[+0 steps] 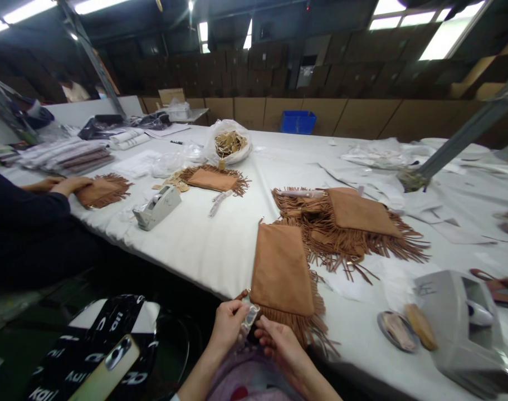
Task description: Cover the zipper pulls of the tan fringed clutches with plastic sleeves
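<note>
Just in front of me a tan fringed suede pouch (282,268) lies flat at the table's edge, its fringe hanging over. A small brown strap end (242,294) sticks out from its left lower corner. Below that corner, my left hand (229,324) pinches a clear plastic-wrapped strip (250,316) with something shiny inside. My right hand (279,341) has thumb and finger closed together at the strip's right side; what exactly lies between those fingertips is too small to make out. Beyond the pouch lies a pile of similar fringed pouches (365,214), with another wrapped strip (302,194) on it.
A grey tape dispenser (463,328) stands at right beside a round dish (398,332). Another dispenser (157,207), a fringed pouch (214,179) and a bag of tan pieces (229,143) are further left. A co-worker's hands (70,185) hold a pouch. A phone (107,370) lies on a stool.
</note>
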The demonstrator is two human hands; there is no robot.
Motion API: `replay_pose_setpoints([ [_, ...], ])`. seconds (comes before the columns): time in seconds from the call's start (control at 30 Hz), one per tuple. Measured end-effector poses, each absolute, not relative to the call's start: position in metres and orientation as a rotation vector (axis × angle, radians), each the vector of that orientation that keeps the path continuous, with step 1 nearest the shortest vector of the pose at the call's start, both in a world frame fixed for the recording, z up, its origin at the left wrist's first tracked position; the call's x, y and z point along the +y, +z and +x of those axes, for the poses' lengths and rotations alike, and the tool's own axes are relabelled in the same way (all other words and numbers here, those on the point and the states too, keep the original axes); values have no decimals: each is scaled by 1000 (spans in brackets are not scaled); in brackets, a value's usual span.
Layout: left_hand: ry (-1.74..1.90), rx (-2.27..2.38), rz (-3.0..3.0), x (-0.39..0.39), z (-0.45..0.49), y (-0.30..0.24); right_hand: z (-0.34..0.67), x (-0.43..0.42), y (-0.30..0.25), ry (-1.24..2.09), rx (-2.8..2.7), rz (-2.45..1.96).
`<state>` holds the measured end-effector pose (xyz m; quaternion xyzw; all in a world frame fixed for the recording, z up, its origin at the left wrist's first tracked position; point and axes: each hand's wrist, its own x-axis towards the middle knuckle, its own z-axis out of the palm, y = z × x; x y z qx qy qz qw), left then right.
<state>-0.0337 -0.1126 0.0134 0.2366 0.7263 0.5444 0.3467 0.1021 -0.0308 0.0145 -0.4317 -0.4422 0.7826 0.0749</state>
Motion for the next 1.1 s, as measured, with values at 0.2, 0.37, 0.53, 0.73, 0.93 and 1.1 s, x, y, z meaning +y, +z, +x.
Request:
replay_pose_setpoints([
  [0.2, 1415, 1792, 617, -108, -37, 12, 75, -37, 15, 2490, -944, -1181],
  [0.37, 1390, 1764, 565, -123, -41, 11, 69, -38, 15, 2415, -917, -1188],
  [0.53, 1237, 1464, 712, -135, -38, 18, 69, -37, 16, 2424, -933, -1186],
  [0.73, 1379, 1627, 519, -127, -26, 15, 68, -37, 16, 2415, -1004, -1177],
  [0.93, 1410, 1766, 498, -126, -22, 13, 69, -34, 20, 2392, -1127, -1235],
  [1.1, 1391, 1869, 656, -127, -20, 20, 66, -32, 16, 2378, -1190, -1220],
])
